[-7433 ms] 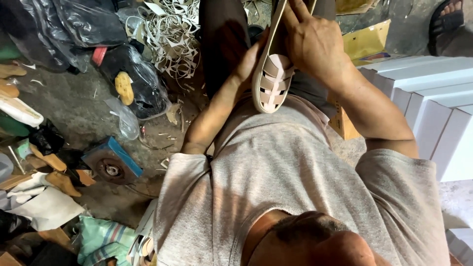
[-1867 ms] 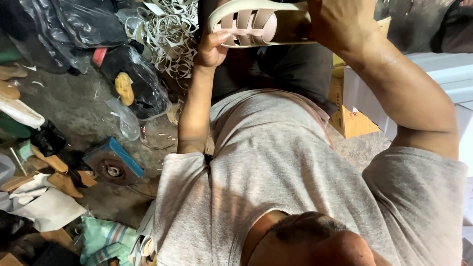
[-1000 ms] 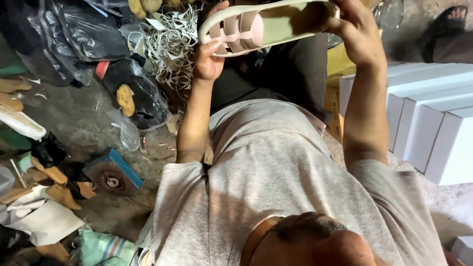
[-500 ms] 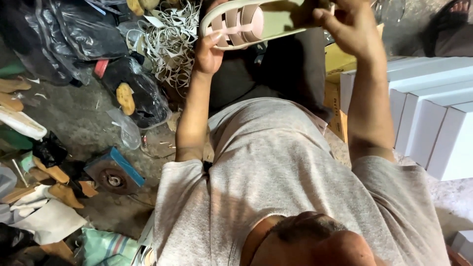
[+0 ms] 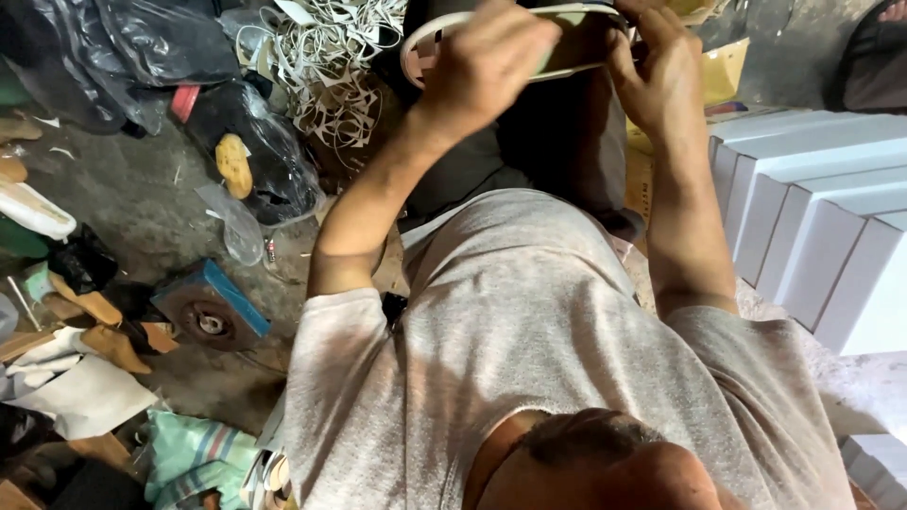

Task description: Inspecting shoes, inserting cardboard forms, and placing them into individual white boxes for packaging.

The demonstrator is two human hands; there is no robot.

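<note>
Holding: both hands grip a white woven sandal [image 5: 430,52] up by the top edge.
Left hand [image 5: 487,61]: now clenched over its middle, moved from the toe.
Right hand [image 5: 661,80]: fingers still grasping the heel end.

The person wore a light grey short-sleeved T-shirt [image 5: 529,349] and dark trousers [image 5: 557,142]. Both forearms were bare, toward twelve o'clock; hair was short and dark.
</note>
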